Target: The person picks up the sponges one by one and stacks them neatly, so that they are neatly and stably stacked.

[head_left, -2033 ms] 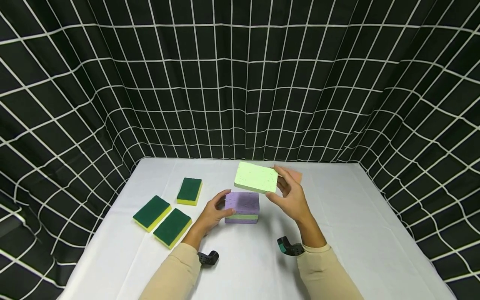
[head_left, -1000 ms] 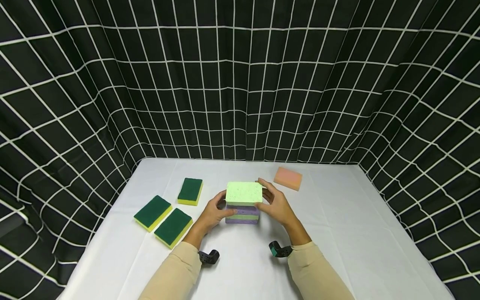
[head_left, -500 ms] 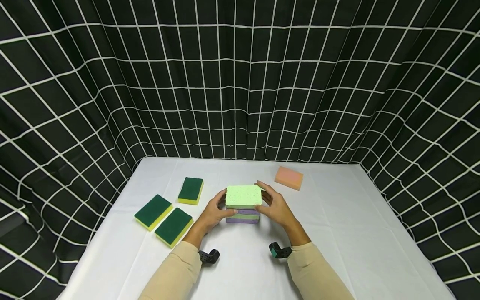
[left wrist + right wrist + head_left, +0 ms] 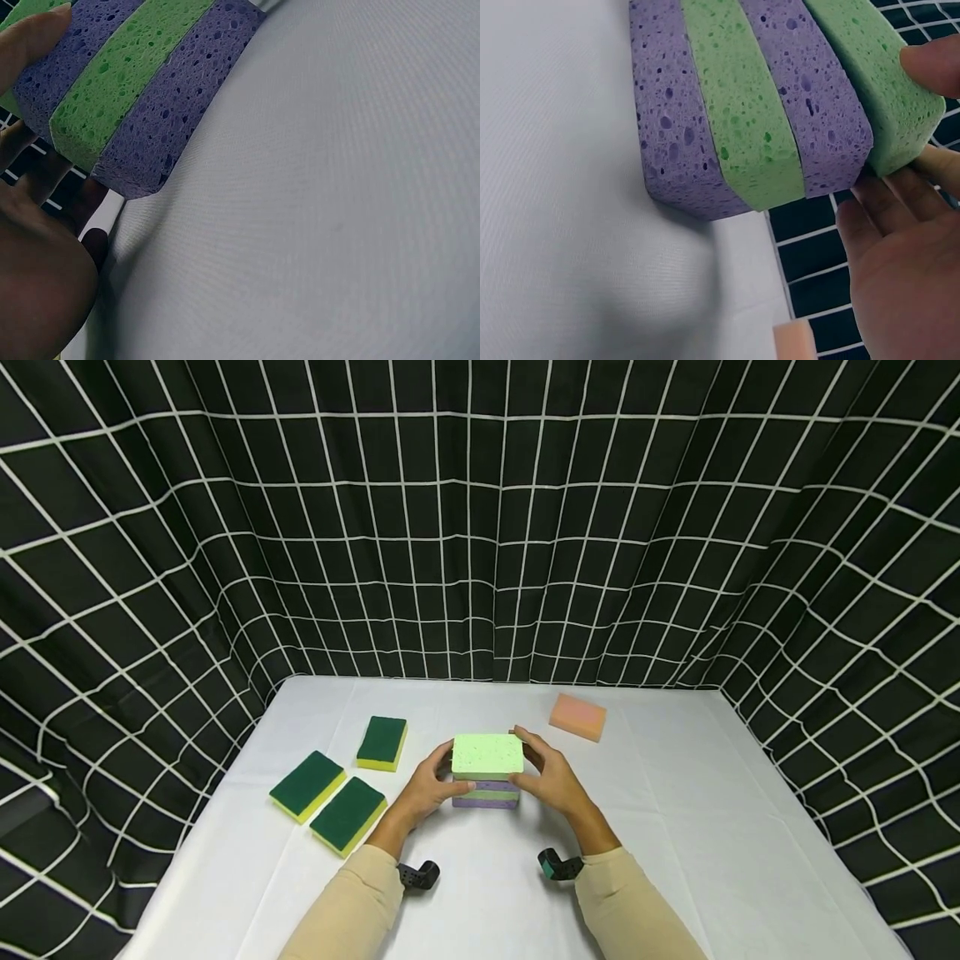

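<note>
A light green sponge (image 4: 487,755) lies flat at the top of a stack. Beneath it come an upper purple sponge (image 4: 802,82), a lower green sponge (image 4: 739,97) and a bottom purple sponge (image 4: 184,105), which rests on the table. My right hand (image 4: 553,777) pinches the top green sponge at its right end, thumb in front and fingers behind. From the left, my left hand (image 4: 429,789) grips the upper purple sponge, thumb on its front face. A thin dark line shows between the top green and upper purple sponges; whether they fully touch, I cannot tell.
Several other scouring pads lie about: a back green-and-yellow one (image 4: 382,742), a left one (image 4: 307,785) and a front one (image 4: 348,815), all left of the stack. An orange-pink sponge (image 4: 577,717) lies at the back right. Gridded black cloth (image 4: 495,527) hangs behind the white table (image 4: 675,827).
My right hand has brought the light green sponge left and down, from above the table beside the stack onto the stack's top. My left hand has stayed on the stack.
</note>
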Tool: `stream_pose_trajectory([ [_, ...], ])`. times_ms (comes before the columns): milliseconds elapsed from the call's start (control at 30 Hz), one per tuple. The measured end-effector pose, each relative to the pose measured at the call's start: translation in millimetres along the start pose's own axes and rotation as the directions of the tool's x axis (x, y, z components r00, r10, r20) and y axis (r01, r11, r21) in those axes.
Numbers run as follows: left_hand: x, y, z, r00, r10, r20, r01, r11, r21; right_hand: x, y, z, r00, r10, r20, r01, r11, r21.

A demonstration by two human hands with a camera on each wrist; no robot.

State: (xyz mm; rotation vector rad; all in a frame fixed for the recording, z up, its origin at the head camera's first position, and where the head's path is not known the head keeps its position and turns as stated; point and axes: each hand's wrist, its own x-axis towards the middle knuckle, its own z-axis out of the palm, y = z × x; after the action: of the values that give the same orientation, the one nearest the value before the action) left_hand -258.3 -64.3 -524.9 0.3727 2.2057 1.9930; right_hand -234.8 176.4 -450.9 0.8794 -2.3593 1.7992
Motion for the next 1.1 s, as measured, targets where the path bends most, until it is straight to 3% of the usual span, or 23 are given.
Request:
stream_pose_trajectory([
  [300, -0.2, 1.9, -0.1, 1.000, -0.014, 0.028, 0.014, 1.000, 0.001, -2.3, -0.1, -1.7, 0.999, 0.046, 0.011, -0.046, 0.999, -0.029],
  [567, -13.2, 32.5, 0.7, 0.998, 0.003, 0.055, -0.002, 1.000, -0.012, -3.1, 2.5, -2.8, 0.998, 0.053, 0.017, -0.052, 0.998, -0.035],
  [1100, -12.6, 34.1, -1.1, 0.998, -0.010, 0.057, 0.009, 1.000, 0.007, -2.9, 4.3, -2.7, 0.994, 0.105, 0.017, -0.103, 0.991, -0.086],
])
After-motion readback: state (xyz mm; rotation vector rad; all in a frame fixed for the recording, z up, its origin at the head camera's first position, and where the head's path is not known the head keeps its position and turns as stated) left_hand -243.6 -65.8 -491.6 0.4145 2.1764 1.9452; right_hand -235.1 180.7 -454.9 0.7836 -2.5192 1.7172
